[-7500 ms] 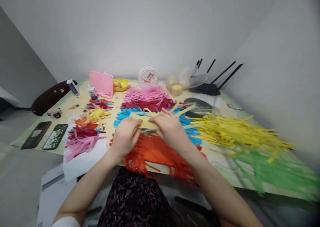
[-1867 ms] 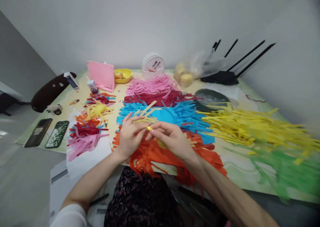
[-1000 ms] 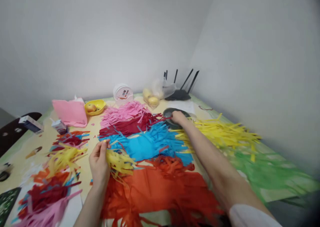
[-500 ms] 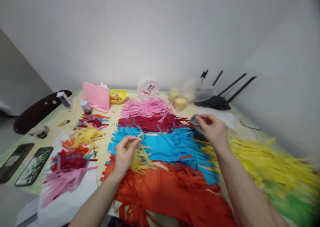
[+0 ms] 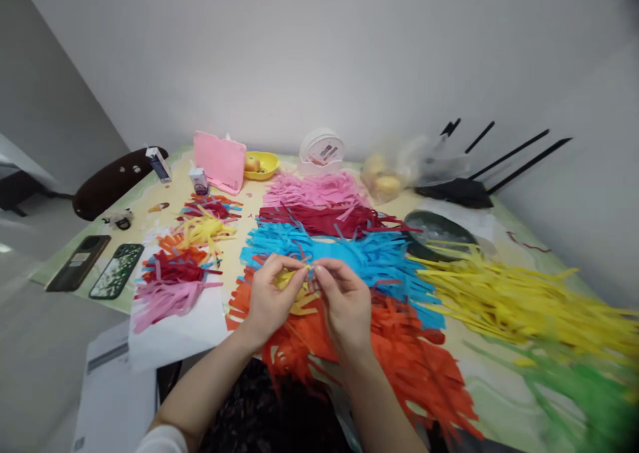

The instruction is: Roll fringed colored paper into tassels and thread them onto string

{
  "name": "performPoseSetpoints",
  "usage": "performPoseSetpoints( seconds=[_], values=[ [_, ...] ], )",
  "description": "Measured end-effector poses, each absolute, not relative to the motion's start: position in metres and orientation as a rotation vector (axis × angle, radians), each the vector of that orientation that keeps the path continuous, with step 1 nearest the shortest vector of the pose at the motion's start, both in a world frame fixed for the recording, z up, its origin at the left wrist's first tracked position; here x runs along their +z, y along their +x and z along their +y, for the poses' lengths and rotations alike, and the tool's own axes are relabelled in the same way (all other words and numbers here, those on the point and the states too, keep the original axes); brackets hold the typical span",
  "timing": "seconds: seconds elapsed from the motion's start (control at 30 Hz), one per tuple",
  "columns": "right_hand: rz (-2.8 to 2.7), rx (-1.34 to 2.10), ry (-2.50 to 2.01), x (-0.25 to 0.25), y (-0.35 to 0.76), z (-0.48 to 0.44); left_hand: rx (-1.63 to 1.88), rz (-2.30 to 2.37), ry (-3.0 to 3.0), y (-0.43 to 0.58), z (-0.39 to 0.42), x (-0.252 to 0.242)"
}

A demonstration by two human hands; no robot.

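Observation:
Over the orange fringed paper (image 5: 414,346), my two hands meet fingertip to fingertip. My left hand (image 5: 274,297) pinches the top of a small yellow paper tassel (image 5: 302,300), whose strips hang behind the fingers. My right hand (image 5: 344,300) is closed in a pinch at the same tip; whatever lies between its fingers is too small to make out. Behind the hands lie blue fringed paper (image 5: 379,260), dark red fringed paper (image 5: 319,220) and pink fringed paper (image 5: 314,190). A dark oval dish (image 5: 439,233) with clear, shiny contents sits to the right.
Yellow strips (image 5: 529,306) and green strips (image 5: 584,386) cover the right side. At left, small multicoloured tassels (image 5: 174,267) lie partly on white paper (image 5: 200,320), near two phones (image 5: 117,270). A pink stand (image 5: 219,160), yellow bowl (image 5: 269,165) and bagged fruit (image 5: 384,177) stand behind.
My right hand has come from the dark dish leftward to my left hand, and their fingertips now meet at the tassel's top. The camera view has shifted left.

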State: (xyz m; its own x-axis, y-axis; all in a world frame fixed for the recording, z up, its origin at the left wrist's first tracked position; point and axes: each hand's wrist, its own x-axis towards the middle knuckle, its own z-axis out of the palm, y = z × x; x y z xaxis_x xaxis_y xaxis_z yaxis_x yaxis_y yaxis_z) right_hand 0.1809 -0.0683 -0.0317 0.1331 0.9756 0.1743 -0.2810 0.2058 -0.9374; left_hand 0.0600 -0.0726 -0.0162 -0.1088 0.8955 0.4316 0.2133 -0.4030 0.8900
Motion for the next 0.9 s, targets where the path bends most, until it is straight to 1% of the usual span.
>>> performPoseSetpoints(
  seconds=[0.33, 0.47, 0.6, 0.77, 0.9],
  values=[
    [-1.06, 1.027, -1.006, -0.038, 0.167, -0.092, 1.613, 1.405, 1.976, 0.051, -0.099, -0.027],
    [-1.13, 1.031, -1.029, -0.039, 0.174, -0.097, 1.508, 1.294, 1.645, 0.053, -0.104, -0.031],
    [-1.124, 1.022, -1.017, -0.04, 0.175, -0.102, 1.515, 1.145, 1.342, 0.06, -0.11, -0.033],
    [-1.142, 0.987, -1.046, -0.044, 0.175, -0.103, 1.459, 1.015, 1.241, 0.062, -0.112, -0.035],
    [-1.264, 1.067, -1.055, -0.042, 0.186, -0.101, 1.439, 1.09, 1.267, 0.057, -0.115, -0.044]
  ],
)
